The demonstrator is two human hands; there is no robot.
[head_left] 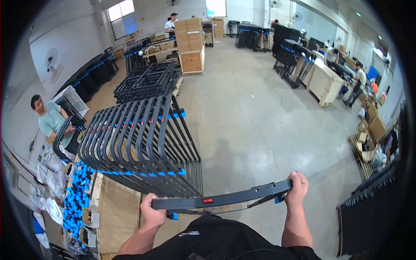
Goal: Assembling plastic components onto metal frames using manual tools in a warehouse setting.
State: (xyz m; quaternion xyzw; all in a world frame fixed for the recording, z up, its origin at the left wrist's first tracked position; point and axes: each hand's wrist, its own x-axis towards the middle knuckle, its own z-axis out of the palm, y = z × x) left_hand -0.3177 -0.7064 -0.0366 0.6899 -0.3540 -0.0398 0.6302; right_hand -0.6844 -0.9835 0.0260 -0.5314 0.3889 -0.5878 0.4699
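In front of my body I hold a black metal tube frame (234,199) crosswise, its top bar bearing a small red mark near the middle. My left hand (153,209) is closed round the bar's left end. At the right end, my right hand (297,188) grips the bar beside several small holes. Blue pieces show below each end of the frame, and its lower part is mostly hidden under the bar. Ahead to the left stands a row of similar black frames (139,130) with blue pieces and red marks, close beyond my left hand.
Loose blue pieces (78,195) cover a table at the left, near a wooden board (118,212). A person (54,119) stands behind the row. Flat frames (145,80) lie stacked farther back, near wooden crates (191,45). Black panels (372,212) stand at the right.
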